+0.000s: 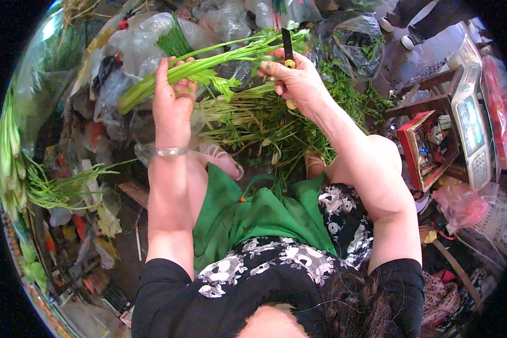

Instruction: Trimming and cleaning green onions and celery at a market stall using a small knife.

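A bunch of celery lies slantwise across my left hand, its pale cut base to the left and its leaves to the right. My left fingers support the stalks from below and behind. In my right hand is a small knife with a dark blade pointing away from me and a yellow handle, mostly covered by my fingers. My right thumb and fingertips are at the celery's leafy end. Below both hands, a heap of leafy stalks covers the ground between my feet.
Crumpled clear plastic bags and a bundle of thin green stems lie beyond my hands. To the right stand a digital scale and a red-edged box of small items. Another person's legs are at the upper right. More celery lies far left.
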A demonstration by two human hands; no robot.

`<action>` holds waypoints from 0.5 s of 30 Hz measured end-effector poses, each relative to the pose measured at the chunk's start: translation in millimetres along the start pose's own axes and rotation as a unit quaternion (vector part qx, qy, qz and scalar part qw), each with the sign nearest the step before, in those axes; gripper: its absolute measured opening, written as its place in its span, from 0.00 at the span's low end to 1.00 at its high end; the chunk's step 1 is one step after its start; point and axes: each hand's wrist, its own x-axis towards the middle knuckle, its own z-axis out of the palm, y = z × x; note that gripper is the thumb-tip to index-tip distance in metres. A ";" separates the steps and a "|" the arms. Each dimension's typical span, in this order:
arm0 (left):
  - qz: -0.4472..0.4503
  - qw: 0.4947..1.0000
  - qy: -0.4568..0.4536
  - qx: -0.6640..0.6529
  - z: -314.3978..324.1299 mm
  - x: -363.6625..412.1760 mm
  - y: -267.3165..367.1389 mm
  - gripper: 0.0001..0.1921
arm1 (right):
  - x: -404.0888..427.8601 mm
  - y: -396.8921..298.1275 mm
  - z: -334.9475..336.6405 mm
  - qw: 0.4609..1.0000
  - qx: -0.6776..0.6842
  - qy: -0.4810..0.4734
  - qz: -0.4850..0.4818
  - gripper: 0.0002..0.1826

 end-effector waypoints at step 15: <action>0.045 0.999 -0.024 0.012 -1.3 -8.7 6.3 0.11 | 7.6 4.5 -8.0 0.991 0.080 0.106 0.036 0.05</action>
